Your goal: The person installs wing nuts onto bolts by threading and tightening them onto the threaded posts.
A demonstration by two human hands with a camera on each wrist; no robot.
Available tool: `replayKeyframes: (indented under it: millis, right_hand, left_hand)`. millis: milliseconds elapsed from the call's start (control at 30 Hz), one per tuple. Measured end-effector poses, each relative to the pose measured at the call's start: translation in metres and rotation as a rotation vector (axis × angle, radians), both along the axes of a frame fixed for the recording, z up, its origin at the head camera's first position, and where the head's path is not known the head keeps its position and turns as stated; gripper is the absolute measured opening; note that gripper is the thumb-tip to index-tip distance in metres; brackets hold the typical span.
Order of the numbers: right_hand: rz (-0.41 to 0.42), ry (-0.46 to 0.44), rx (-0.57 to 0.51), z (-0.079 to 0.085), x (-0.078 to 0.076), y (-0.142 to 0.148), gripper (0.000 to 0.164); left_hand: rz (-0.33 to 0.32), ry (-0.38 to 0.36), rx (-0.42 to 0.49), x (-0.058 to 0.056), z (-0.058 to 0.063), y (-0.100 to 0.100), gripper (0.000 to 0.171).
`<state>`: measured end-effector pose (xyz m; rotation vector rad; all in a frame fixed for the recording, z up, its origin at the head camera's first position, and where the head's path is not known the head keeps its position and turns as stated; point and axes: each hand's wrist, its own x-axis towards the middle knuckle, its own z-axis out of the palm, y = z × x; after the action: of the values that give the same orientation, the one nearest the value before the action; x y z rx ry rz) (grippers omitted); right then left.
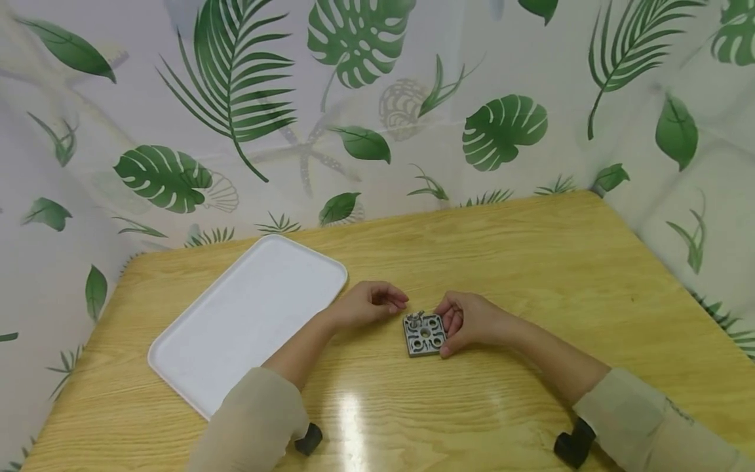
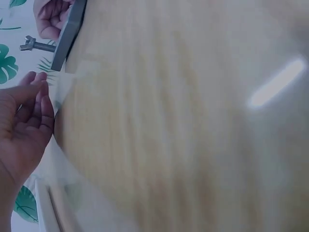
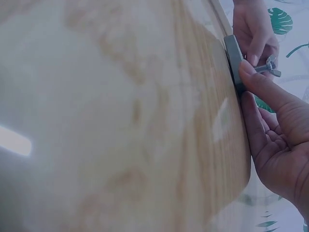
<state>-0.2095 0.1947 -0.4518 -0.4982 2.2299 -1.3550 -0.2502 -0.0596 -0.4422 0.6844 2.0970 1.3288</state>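
Observation:
A square grey metal plate (image 1: 432, 328) with several round holes lies on the table in the head view. From its far left hole stands a wing bolt (image 1: 416, 319); side-on, the bolt's winged head (image 2: 29, 43) sits well off the plate's face. My right hand (image 1: 474, 320) pinches the plate's right edge, and in the right wrist view the thumb (image 3: 270, 87) lies against the plate's face. Just left of the bolt, my left hand (image 1: 368, 303) hovers with loosely curled fingers and nothing visible in them.
On the left of the wooden table (image 1: 507, 255) lies a white rectangular tray (image 1: 236, 321), partly behind the left forearm. A leaf-patterned sheet (image 1: 413, 98) hangs along the table's back and sides. Dark wrist straps (image 1: 575, 444) show below the sleeves.

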Motion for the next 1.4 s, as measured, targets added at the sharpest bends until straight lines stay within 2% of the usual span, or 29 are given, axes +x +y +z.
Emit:
replayKeyframes:
  millis: [167, 367, 533, 667, 767, 867, 1133, 1233, 1333, 1400]
  right_hand:
    - [-0.008, -0.006, -0.007, -0.001, 0.001, 0.0, 0.064]
    - [0.0, 0.004, -0.011, 0.0, 0.001, -0.001, 0.063]
    - [0.0, 0.0, -0.007, -0.001, 0.001, -0.002, 0.062]
    - [-0.005, -0.006, 0.001, -0.001, 0.001, -0.002, 0.062]
    - [-0.009, -0.002, 0.003, 0.001, 0.001, -0.002, 0.062]
    - [-0.006, 0.007, 0.002, 0.001, 0.002, -0.002, 0.062]
    - [0.003, 0.01, 0.011, 0.003, 0.001, -0.001, 0.062]
    - [0.0, 0.006, 0.023, 0.004, 0.001, 0.0, 0.063]
    - [0.005, 0.006, 0.031, 0.004, 0.0, 0.0, 0.064]
    - [0.007, 0.008, 0.033, 0.004, 0.0, 0.0, 0.064]
  left_hand:
    - [0.092, 0.08, -0.008, 0.026, 0.0, -0.005, 0.028]
    - [0.225, 0.148, 0.04, 0.051, -0.004, 0.009, 0.031]
    - [0.318, 0.222, 0.059, 0.056, -0.012, 0.019, 0.025]
    - [0.329, 0.253, 0.044, 0.052, -0.014, 0.02, 0.018]
    - [0.284, 0.237, 0.044, 0.047, -0.012, 0.017, 0.017]
    - [0.2, 0.208, 0.033, 0.039, -0.008, 0.014, 0.019]
    - [-0.122, 0.102, -0.016, 0.007, 0.004, 0.016, 0.024]
    - [-0.224, 0.077, -0.05, -0.002, 0.009, 0.021, 0.024]
    - [-0.275, 0.056, -0.073, -0.007, 0.012, 0.024, 0.023]
    - [-0.282, 0.043, -0.073, -0.009, 0.012, 0.024, 0.023]
